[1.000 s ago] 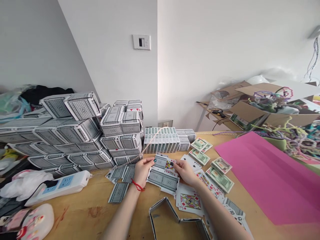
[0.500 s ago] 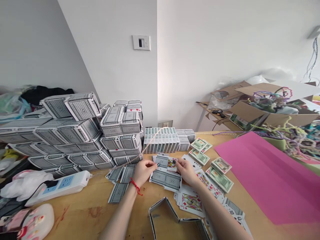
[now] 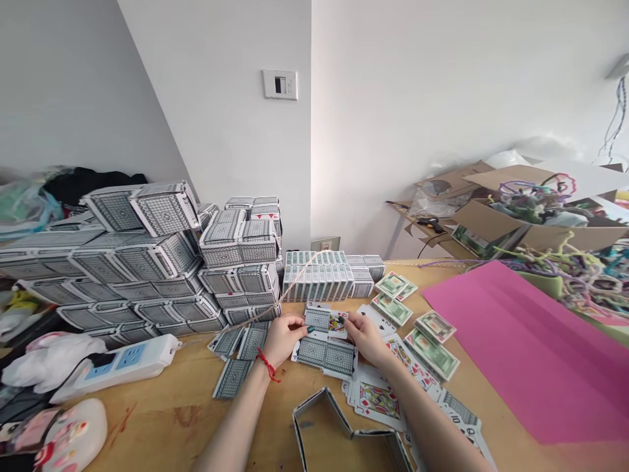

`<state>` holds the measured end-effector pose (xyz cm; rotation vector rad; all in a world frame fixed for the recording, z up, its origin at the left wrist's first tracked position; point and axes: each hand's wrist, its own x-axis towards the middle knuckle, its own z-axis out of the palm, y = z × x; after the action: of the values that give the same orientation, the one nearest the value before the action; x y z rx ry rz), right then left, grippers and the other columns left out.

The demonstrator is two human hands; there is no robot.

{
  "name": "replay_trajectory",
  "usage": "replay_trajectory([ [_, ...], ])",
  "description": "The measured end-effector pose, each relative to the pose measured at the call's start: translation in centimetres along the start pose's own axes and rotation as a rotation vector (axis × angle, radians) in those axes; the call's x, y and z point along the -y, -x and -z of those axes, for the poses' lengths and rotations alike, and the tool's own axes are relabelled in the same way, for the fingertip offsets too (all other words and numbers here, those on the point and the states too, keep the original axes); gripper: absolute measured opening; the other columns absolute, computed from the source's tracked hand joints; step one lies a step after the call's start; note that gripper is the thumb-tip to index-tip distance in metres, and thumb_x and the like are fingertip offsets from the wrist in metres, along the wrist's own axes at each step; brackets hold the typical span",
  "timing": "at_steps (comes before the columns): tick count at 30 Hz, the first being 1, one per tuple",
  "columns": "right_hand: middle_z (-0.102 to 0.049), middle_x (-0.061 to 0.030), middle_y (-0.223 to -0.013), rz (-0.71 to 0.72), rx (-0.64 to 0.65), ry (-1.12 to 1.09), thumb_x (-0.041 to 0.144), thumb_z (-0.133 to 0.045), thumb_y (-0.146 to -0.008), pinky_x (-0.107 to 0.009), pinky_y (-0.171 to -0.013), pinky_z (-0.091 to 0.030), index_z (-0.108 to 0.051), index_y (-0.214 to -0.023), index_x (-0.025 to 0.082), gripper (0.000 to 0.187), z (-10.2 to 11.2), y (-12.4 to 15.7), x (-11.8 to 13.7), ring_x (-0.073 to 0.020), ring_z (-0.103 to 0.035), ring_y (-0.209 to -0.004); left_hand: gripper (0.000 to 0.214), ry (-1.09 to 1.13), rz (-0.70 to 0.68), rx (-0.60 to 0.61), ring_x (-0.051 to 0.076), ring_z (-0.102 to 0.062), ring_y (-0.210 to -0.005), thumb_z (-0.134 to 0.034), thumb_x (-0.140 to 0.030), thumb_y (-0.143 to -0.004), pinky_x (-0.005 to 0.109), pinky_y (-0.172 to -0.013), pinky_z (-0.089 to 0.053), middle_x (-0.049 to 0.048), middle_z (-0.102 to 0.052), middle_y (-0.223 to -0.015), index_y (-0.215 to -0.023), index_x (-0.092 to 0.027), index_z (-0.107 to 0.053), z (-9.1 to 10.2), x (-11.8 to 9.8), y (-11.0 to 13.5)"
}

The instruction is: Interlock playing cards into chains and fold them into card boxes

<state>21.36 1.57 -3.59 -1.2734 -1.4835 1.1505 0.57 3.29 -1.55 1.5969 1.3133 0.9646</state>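
- The left hand point(image 3: 284, 341): thumb and finger nearly meet, holding a patterned card point(image 3: 317, 319) between the hands.
- The right hand point(image 3: 366, 335) pinches the adjoining face card point(image 3: 337, 322).
- Work looks partway: a card strip point(image 3: 327, 357) lies just nearer than the grip, with loose cards point(image 3: 232, 378) either side.
- Nearer, an open card frame point(image 3: 376, 433) surrounds tabletop point(image 3: 324, 452).
- Beyond, far right, a cardboard box point(image 3: 574, 237) holds tangled yarn point(image 3: 535, 202).

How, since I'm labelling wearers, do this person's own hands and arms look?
No sleeves or gloves show. The left hand has dark teal thumbnail polish and a red cord bracelet with a loose end at the wrist. The right hand shows dark nail polish, shade unclear, and no bracelet.
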Motion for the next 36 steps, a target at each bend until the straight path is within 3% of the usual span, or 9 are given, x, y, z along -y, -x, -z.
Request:
replay_trajectory([
  [7, -0.040, 0.0039, -0.054, 0.019, 0.026, 0.032, 0.052, -0.045, -0.078, -0.022, -0.047, -0.029, -0.040, -0.061, 0.019, 0.037, -0.11, 0.12, 0.35, -0.0100, -0.035, -0.049, 0.026, -0.051, 0.094, 0.011, 0.016, -0.056, -0.059, -0.060, -0.039, -0.062, 0.024, -0.055, -0.038, 0.0033, -0.063, -0.059, -0.060, -0.013, -0.065, 0.12, 0.25, -0.13],
  [15, -0.029, 0.0058, -0.051, 0.045, -0.069, 0.152, 0.042, -0.044, -0.077, -0.022, -0.047, -0.025, -0.029, -0.055, 0.021, 0.034, -0.29, 0.37, 0.78, -0.0096, -0.029, -0.048, 0.017, -0.092, 0.081, 0.009, 0.014, -0.050, -0.055, -0.058, -0.029, -0.061, 0.024, -0.054, -0.033, -0.0011, -0.055, -0.051, -0.049, -0.016, -0.057, 0.36, -0.10, -0.10],
  [28, -0.033, 0.0058, -0.053, 0.012, -0.034, -0.012, 0.055, -0.045, -0.076, -0.022, -0.045, -0.028, -0.035, -0.061, 0.021, 0.039, -0.39, 0.21, 0.40, -0.0096, -0.031, -0.048, 0.021, 0.064, 0.067, 0.008, 0.016, -0.057, -0.065, -0.059, -0.033, -0.062, 0.025, -0.061, -0.042, 0.0049, -0.065, -0.068, -0.066, -0.014, -0.066, -0.14, 0.10, -0.06],
  [33, -0.033, 0.0054, -0.053, 0.023, -0.057, 0.049, 0.055, -0.044, -0.076, -0.023, -0.047, -0.028, -0.033, -0.059, 0.021, 0.040, -0.41, 0.40, 0.53, -0.0101, -0.032, -0.049, 0.026, -0.092, -0.001, 0.008, 0.015, -0.052, -0.057, -0.055, -0.035, -0.068, 0.024, -0.055, -0.037, 0.0017, -0.058, -0.056, -0.053, -0.015, -0.061, -0.07, -0.13, 0.07],
  [36, -0.034, 0.0052, -0.053, 0.032, -0.060, 0.048, 0.055, -0.044, -0.076, -0.023, -0.047, -0.028, -0.033, -0.059, 0.021, 0.040, -0.32, 0.36, 0.59, -0.0102, -0.032, -0.050, 0.023, -0.082, -0.082, 0.022, 0.017, -0.056, -0.067, -0.055, -0.033, -0.069, 0.025, -0.063, -0.041, 0.0040, -0.063, -0.065, -0.055, -0.016, -0.064, 0.00, -0.20, 0.14],
])
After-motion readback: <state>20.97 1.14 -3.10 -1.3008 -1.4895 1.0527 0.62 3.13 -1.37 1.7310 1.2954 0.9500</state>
